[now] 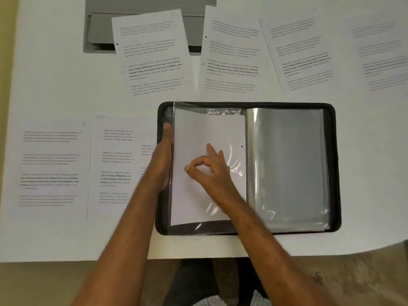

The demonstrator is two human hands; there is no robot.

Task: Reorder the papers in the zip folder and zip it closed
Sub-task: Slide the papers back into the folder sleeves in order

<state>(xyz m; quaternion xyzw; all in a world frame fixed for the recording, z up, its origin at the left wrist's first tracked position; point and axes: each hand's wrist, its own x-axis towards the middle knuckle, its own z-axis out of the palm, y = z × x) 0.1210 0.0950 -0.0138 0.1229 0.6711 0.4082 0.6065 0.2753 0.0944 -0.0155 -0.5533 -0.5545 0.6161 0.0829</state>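
A: What is the setting?

B: A white worktop seen from above, with a brownish floor below its near edge.

A: Where is the folder?

B: The black zip folder lies open flat near the worktop's front edge, unzipped. Its right half holds a stack of clear plastic sleeves. On the left half a blank white sheet sits in a clear sleeve whose top corner is curled up.

A: And the hands?

B: The left hand lies flat, fingers straight and together, pressed along the sheet's left edge, gripping nothing. The right hand rests on the sheet; thumb and forefinger meet in a ring, the other fingers spread. Whether they pinch the plastic I cannot tell.

A: What lies around it?

B: Printed pages: two left of the folder, the nearer one tucked under its edge, and four in a row behind it. A grey tray sits at the back, partly under the pages.
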